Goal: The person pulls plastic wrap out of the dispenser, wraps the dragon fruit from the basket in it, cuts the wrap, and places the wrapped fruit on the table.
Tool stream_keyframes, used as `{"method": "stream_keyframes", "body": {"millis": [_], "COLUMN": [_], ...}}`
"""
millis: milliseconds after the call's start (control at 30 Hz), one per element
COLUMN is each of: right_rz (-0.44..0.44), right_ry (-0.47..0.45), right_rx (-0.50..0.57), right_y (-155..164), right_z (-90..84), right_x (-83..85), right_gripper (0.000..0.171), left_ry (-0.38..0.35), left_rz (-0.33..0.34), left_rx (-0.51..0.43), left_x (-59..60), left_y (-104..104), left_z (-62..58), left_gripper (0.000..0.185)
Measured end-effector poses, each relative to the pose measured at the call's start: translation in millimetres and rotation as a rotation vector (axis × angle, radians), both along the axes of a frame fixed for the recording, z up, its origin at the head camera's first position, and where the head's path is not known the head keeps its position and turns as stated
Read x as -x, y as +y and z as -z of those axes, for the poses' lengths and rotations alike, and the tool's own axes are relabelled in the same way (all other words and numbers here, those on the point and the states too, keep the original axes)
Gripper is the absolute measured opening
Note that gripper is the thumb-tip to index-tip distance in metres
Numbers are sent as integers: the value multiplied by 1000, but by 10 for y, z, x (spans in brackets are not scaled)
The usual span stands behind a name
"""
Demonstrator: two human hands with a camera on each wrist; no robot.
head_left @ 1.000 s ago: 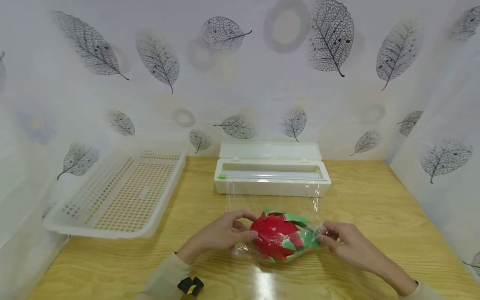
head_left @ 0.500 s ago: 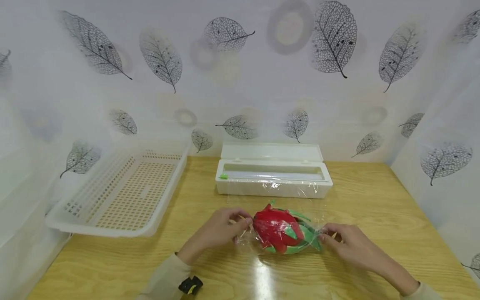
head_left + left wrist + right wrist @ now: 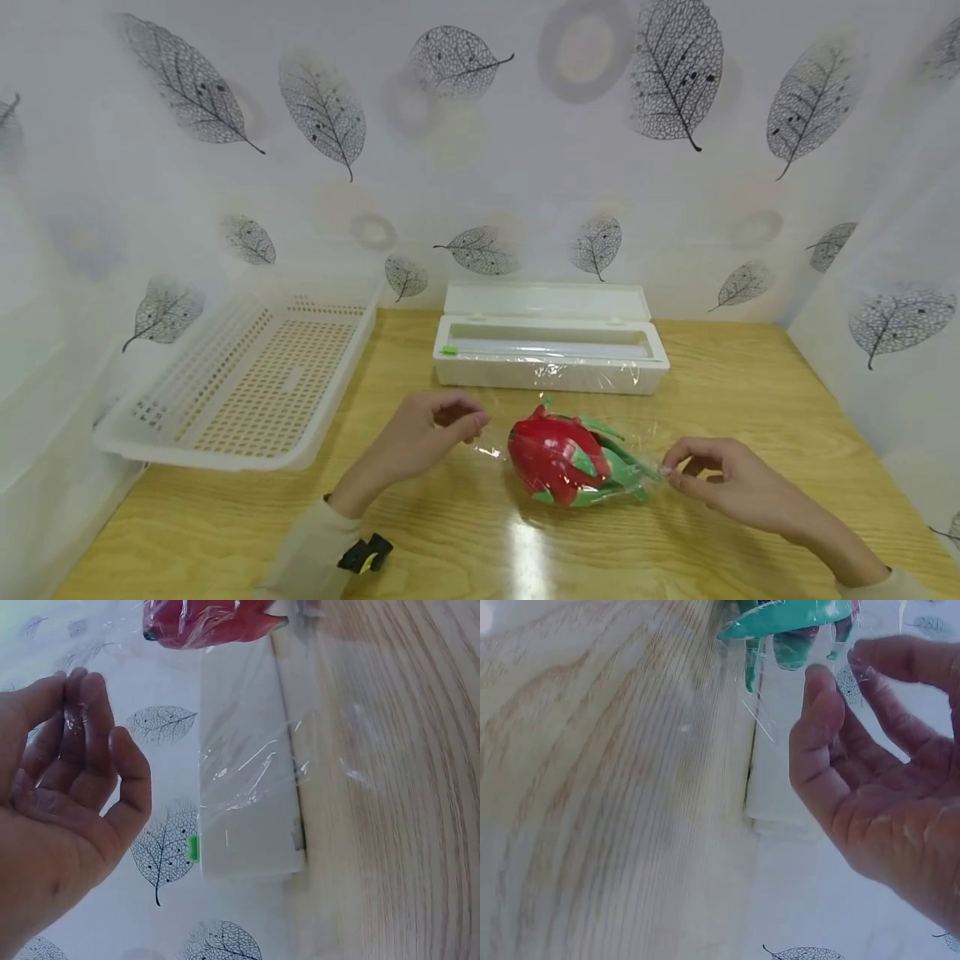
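Note:
A red dragon fruit [image 3: 551,458] with green leafy tips lies on the table in the head view, under clear cling film [image 3: 491,452]. My left hand [image 3: 416,437] is left of the fruit, thumb and fingertips pinching the film's left side. In the left wrist view, that hand [image 3: 67,772] has its fingers bent, with shiny film stretching off towards the fruit. My right hand [image 3: 738,483] pinches the film just beyond the green tips. The right wrist view has this hand [image 3: 889,750] beside the green leaves [image 3: 787,621], thumb and forefinger close together.
A white film box [image 3: 551,375] stands behind the fruit with its lid raised, a roll inside and a green slider [image 3: 449,350] at its left. On the left is a white slatted basket [image 3: 300,454]. A leaf-patterned curtain [image 3: 525,150] borders the wooden table [image 3: 450,542].
The fruit has shifted slightly away from me and turned a little. My left hand has drawn off it, leftward and back; my right hand has moved a little right with the film.

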State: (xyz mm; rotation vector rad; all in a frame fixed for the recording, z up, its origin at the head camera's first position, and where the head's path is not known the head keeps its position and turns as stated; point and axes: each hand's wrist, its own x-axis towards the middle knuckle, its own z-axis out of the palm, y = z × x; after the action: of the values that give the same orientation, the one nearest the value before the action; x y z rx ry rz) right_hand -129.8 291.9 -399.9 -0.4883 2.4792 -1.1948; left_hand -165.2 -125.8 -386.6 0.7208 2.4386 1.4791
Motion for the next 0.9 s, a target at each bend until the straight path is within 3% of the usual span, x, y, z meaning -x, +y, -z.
{"method": "stream_keyframes", "body": {"millis": [133,200,367,633,767,900], "right_rz": [-65,-77,-32,21,57,37], "right_ry": [-26,14,147,210,193,226], "right_rx": [88,109,111,180,159,88], "right_y": [-24,-60,-93,-52,-70,-108], "right_z": [-12,-9,-18,-61,-74,-49], "right_x": [-7,-11,-26,-48,-39,-24], "right_gripper": [12,8,4,6,10,28], "left_ry": [2,0,40,104,134,166], "left_rz": [4,15,-6,-10,-9,4], "left_rx": [-12,-2,31,55,46,26], "left_x": [-12,-22,-25,-19,-41,-58], "left_y": [2,-2,-39,-107,-117,-117], "left_z": [-30,-44,-70,-84,-124,-160], "left_gripper": [21,20,19,18,18,17]}}
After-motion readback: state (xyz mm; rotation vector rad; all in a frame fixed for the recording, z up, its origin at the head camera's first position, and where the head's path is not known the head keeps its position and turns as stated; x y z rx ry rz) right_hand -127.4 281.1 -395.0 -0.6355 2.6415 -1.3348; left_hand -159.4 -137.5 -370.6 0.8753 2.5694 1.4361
